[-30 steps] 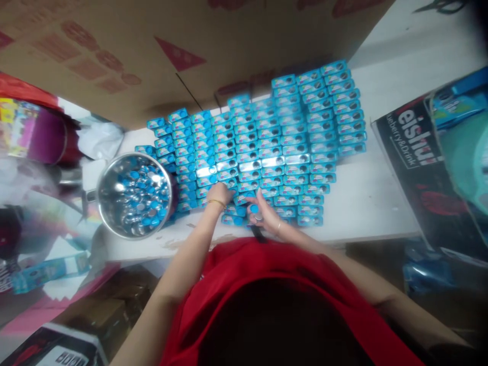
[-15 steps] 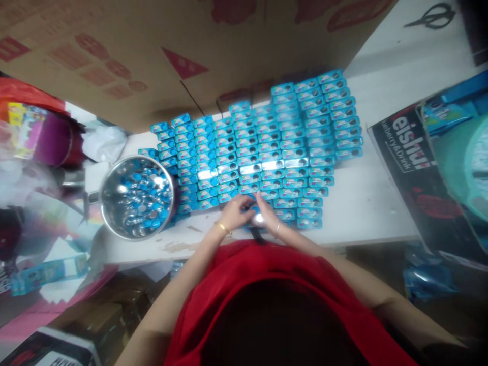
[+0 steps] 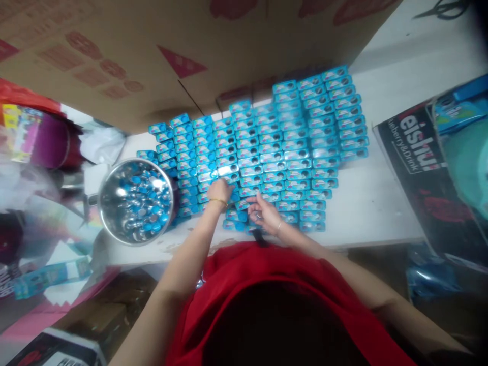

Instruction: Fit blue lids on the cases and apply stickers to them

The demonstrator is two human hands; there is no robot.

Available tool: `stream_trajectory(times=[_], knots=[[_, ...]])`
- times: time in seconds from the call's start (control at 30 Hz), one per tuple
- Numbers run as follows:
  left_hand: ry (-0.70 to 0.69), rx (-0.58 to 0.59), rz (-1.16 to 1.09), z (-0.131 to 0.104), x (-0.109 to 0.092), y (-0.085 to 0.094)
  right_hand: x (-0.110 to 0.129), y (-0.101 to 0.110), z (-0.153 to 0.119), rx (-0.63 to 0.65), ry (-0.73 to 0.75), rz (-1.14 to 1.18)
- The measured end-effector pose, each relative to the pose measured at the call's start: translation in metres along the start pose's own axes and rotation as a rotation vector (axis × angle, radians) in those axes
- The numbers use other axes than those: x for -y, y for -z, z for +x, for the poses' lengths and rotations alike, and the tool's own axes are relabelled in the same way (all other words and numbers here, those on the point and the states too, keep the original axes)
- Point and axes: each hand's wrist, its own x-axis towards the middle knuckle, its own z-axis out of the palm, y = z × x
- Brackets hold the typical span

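Rows of small light-blue boxes [image 3: 293,163] cover the middle of the white table. My left hand [image 3: 220,192], a gold bracelet at its wrist, is closed over the boxes at the left centre; what its fingertips hold is hidden. To its right, near the table's front edge, my right hand [image 3: 265,213] has curled fingers with a small shiny round piece against them. At the left stands a metal pot [image 3: 102,203] holding many small silver and blue round pieces [image 3: 147,201].
A big cardboard box [image 3: 145,61] stands behind the rows. Black scissors [image 3: 450,9] lie at the back right. On the right is a black printed carton [image 3: 412,168] beside a green basin [image 3: 468,173]. Plastic bags and a purple container [image 3: 51,140] are at the left.
My left hand has moved away from my right hand, left and forward onto the boxes. My right hand has stayed near the front edge, its fingers less pressed together. The view has shifted slightly.
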Motion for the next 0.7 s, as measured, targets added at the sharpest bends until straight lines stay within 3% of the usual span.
stream_trajectory(times=[0.17,0.27,0.37,0.43,0.5,0.6,0.7], knots=[[0.012,0.063,0.191,0.009,-0.003,0.003,0.007,-0.003,0.004,0.008,-0.047,0.058],[-0.037,0.020,0.183,0.000,-0.002,0.008,0.010,-0.006,0.006,0.032,-0.065,0.085],[-0.311,-0.062,-0.047,-0.027,0.000,0.008,0.011,-0.009,0.007,0.024,-0.048,0.104],[-0.544,-0.042,-0.211,-0.049,0.000,0.003,0.011,-0.011,0.007,0.018,-0.017,0.111],[-0.633,-0.022,-0.268,-0.066,-0.001,-0.002,0.011,-0.013,0.007,0.017,0.008,0.097],[-0.566,-0.097,-0.251,-0.069,-0.005,-0.006,0.011,-0.017,0.011,0.023,0.005,0.049],[-0.380,-0.173,-0.234,-0.042,-0.009,0.000,0.015,-0.018,0.013,0.024,-0.006,0.046]])
